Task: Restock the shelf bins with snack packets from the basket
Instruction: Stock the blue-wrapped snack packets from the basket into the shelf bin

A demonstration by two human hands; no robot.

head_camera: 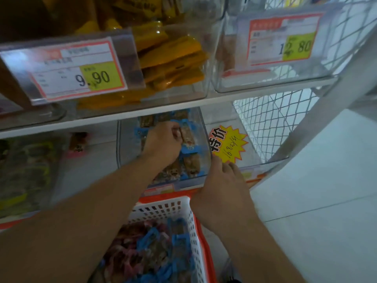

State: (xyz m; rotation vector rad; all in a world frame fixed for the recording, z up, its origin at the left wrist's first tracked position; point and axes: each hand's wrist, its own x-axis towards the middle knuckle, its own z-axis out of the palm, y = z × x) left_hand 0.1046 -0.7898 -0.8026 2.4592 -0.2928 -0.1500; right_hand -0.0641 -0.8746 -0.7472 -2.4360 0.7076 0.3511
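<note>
The left hand (163, 139) pinches snack packets (187, 137) inside the clear bin (204, 144) on the lower shelf; the right hand (222, 180), its grip curled round the bin's front corner, steadies it. Best lay them flat, aligned. The basket (163, 209) waits below.

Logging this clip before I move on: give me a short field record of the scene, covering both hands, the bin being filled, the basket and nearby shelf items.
left hand: inside the clear bin, fingers curled round blue-edged snack packets
right hand: grips the bin's front right corner
clear bin: lower shelf, partly filled
basket: white, below the bin, holds more blue and pink packets
upper shelf: bin of yellow packets, price tags 9.90 and 12.80
star label: yellow, right of the bin
</note>
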